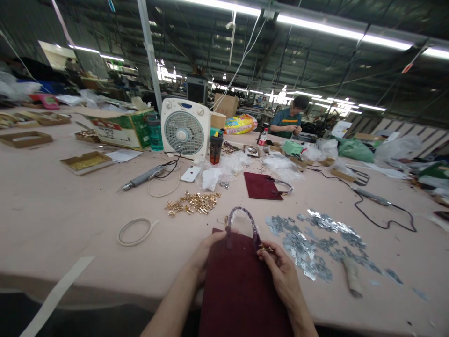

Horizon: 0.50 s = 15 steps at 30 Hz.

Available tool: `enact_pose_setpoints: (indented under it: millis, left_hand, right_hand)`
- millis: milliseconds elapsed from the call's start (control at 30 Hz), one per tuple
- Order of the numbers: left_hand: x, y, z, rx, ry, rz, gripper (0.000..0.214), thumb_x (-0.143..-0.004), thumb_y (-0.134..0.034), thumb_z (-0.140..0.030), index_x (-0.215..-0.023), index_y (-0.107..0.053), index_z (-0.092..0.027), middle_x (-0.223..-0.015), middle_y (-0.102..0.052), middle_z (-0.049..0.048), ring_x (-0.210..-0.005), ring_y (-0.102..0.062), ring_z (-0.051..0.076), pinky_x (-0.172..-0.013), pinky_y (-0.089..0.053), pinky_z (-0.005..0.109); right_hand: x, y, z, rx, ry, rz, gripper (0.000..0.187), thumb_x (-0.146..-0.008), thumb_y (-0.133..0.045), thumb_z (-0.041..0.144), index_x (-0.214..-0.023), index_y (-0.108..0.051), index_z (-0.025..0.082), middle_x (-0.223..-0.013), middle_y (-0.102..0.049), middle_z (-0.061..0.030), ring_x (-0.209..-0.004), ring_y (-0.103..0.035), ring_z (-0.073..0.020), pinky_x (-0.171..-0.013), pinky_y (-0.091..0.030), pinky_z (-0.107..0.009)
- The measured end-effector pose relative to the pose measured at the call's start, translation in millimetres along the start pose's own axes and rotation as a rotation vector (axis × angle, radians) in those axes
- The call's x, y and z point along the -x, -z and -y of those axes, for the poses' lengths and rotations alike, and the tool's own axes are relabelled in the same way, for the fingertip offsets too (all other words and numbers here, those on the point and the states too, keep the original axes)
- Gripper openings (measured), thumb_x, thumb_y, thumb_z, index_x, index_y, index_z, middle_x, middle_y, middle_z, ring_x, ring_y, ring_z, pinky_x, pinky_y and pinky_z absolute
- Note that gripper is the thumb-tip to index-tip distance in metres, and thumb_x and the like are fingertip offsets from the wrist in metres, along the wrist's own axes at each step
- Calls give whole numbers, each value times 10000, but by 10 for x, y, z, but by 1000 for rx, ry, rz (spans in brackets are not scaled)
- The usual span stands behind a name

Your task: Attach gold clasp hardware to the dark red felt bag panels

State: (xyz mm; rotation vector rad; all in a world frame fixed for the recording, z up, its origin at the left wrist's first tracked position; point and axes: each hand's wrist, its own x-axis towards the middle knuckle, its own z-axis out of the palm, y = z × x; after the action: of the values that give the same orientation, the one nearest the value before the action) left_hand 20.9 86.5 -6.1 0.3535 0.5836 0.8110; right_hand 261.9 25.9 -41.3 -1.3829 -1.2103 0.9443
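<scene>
A dark red bag panel [235, 285] with a wrapped handle [243, 213] stands tilted up at the table's front edge. My left hand [205, 252] grips its left side, thumb on the front and fingers behind. At the handle's right base, my right hand [277, 262] pinches a small gold metal fitting [265, 249] against the panel. Beyond lies a pile of similar gold fittings [192, 203]. Many flat silver metal plates [305, 248] are spread to the right. A second dark red panel with a handle [261, 186] lies flat farther back.
A tape roll [135, 232] and an electric screwdriver [143, 178] lie left; another screwdriver [372, 195] lies right. A phone [190, 173], box fan [185, 128] and dark-lidded cup [216, 149] are behind the gold pile. A co-worker [289, 119] is at the far side.
</scene>
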Motion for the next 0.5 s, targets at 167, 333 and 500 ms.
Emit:
enact_pose_setpoints:
  millis: [167, 333, 500]
  left_hand:
    - [34, -98, 9, 51, 70, -81, 501, -828, -587, -236, -1280, -660, -34, -909, -813, 158, -752, -765, 268, -757, -606, 364]
    - [13, -107, -20, 53, 53, -46, 646, -807, -550, -196, -1437, -552, -52, -891, -810, 124, -702, -742, 251, -725, -581, 355]
    - [-11, -56, 10, 55, 65, 108, 706, -801, -553, -227, -1490, -519, -77, -980, -809, 134, -802, -756, 270, -812, -565, 382]
  right_hand:
    - [21, -37, 67, 67, 82, 14, 383, -923, -704, 513, -1171, -717, 221, -1108, -752, -86, -1000, -710, -245, -909, -578, -340]
    - [22, -78, 188, 88, 113, -22, 318, -910, -732, 477, -1116, -759, 235, -1119, -757, -77, -989, -715, -235, -895, -581, -315]
    - [28, -106, 222, 43, 120, -98, 297, -909, -744, 435, -1141, -762, 250, -1094, -779, -68, -924, -737, -219, -840, -612, -306]
